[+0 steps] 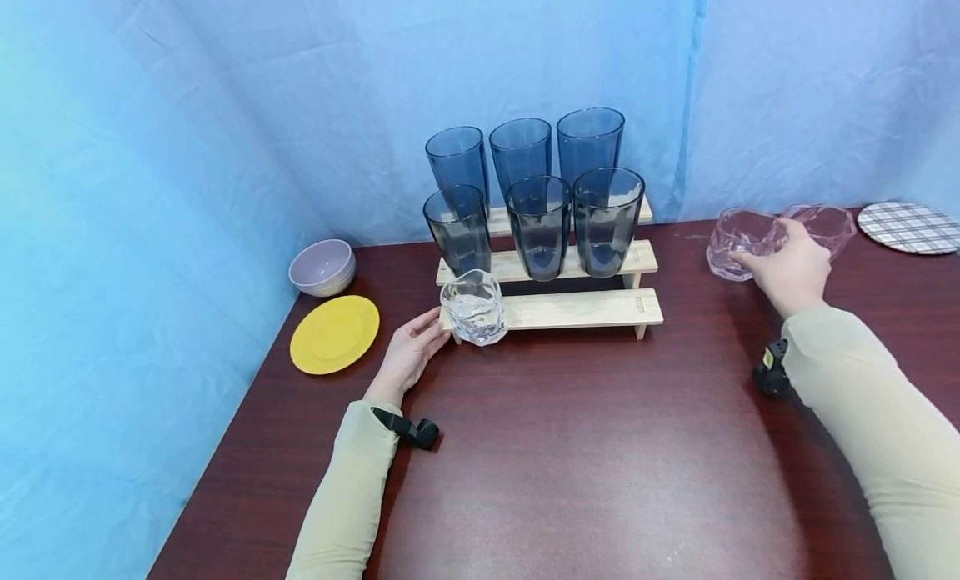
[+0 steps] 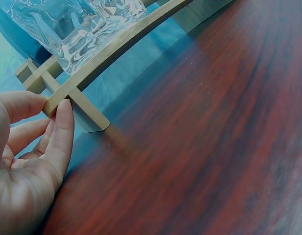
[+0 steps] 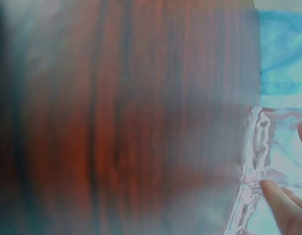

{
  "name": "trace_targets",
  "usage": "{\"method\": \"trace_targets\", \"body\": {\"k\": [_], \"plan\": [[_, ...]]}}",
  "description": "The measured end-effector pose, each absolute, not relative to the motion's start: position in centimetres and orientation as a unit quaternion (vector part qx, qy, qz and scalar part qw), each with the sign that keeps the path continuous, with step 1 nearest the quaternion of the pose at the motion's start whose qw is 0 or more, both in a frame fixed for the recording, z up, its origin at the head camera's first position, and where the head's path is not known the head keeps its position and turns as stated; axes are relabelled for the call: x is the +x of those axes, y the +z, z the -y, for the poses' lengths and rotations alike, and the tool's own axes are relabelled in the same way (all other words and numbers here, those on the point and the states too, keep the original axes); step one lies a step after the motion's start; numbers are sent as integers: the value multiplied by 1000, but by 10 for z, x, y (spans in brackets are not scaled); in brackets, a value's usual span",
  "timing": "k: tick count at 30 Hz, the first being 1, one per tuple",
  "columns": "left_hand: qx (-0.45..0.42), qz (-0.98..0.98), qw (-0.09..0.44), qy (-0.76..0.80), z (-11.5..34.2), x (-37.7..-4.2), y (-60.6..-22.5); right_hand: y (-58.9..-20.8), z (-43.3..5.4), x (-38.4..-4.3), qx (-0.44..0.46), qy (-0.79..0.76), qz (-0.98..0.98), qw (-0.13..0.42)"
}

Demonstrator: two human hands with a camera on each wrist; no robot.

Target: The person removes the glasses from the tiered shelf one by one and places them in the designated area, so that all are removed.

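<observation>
My left hand (image 1: 408, 351) pinches the left end of the lowest board of a wooden step rack (image 1: 577, 311); the left wrist view shows thumb and fingertips at the board's end (image 2: 67, 95). On that end stands a clear wavy glass (image 1: 474, 309), right beside the hand. Far to the right, my right hand (image 1: 795, 272) holds a pinkish wavy glass (image 1: 727, 251), thumb and fingers spread across it. Another pinkish glass (image 1: 836, 222) is close behind the hand, partly covered by it. In the right wrist view, fingertips (image 3: 271, 191) meet the pinkish glass (image 3: 259, 142).
Several tall blue-grey glasses (image 1: 538, 230) stand on the rack's upper two steps. To the left are a lilac bowl (image 1: 322, 267) and a yellow plate (image 1: 334, 334). A checked round mat (image 1: 911, 227) lies at the far right. Blue cloth (image 1: 360, 105) hangs behind the dark red table (image 1: 570, 447).
</observation>
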State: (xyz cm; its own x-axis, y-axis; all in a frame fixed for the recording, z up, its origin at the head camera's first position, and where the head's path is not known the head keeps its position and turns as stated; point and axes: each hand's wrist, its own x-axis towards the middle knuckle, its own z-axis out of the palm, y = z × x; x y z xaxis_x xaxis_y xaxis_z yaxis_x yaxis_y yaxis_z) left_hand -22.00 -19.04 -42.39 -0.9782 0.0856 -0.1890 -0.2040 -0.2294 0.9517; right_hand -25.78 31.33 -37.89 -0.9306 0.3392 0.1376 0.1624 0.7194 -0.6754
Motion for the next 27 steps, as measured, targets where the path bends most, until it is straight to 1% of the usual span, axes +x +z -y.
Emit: {"method": "trace_targets", "body": {"k": [6,13,22,27], "plan": [[-45,-617,96,779,192,-219,-423,-372,-318,-253,-150,304,933,118],[-49,-617,95,780,192,-221,-425,-362,-313,-245,-140,313,932,118],[-47,-615,93,781,191,-221,-424,-356,-297,-224,-106,365,908,175],[-46,-614,92,782,191,-221,-424,-350,-280,-214,-76,389,899,186]]}}
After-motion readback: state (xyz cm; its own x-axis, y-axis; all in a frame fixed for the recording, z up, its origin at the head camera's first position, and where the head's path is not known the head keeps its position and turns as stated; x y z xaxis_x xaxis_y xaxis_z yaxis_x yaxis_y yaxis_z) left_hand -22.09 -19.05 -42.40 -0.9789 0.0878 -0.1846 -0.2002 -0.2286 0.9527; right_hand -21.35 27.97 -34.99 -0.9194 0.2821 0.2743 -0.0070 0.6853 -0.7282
